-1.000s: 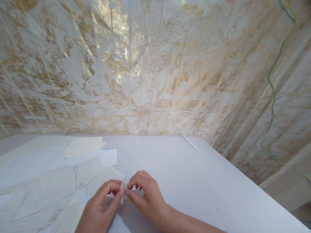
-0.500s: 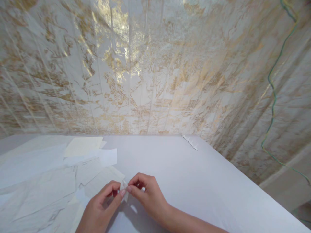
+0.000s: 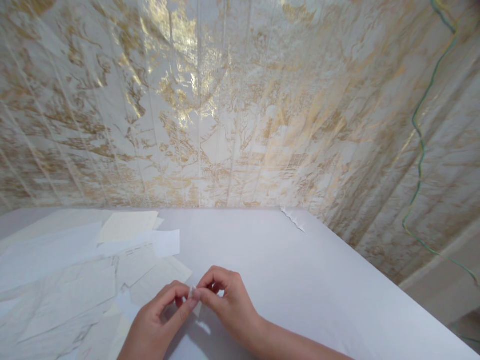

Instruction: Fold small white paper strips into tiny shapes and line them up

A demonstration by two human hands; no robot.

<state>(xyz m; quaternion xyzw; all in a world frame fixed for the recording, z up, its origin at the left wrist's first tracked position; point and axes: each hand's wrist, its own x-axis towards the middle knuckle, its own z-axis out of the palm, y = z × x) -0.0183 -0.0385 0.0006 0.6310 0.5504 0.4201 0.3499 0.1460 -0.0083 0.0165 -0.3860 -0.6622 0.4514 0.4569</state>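
Low in the middle of the view, a small piece of white paper [image 3: 198, 308] is pinched between both hands. My left hand [image 3: 159, 314] comes from below, thumb and forefinger closed on the paper's left side. My right hand [image 3: 227, 299] grips it from the right with thumb and fingertips, touching the left fingertips. Most of the paper is covered by the fingers; a corner shows below them and a sliver above. Beneath the hands, their shadow falls on the white table [image 3: 270, 265].
Sheets and scraps of paper [image 3: 71, 295] overlap across the table's left side. A narrow torn strip [image 3: 293, 220] lies by the back edge. Gold-patterned sheeting [image 3: 210, 125] covers the wall behind. A green-yellow wire [image 3: 422, 150] hangs at the right, beyond the table's slanting edge.
My hands have drawn closer together, with the left fingertips now meeting the right. Less of the paper shows above the fingers.
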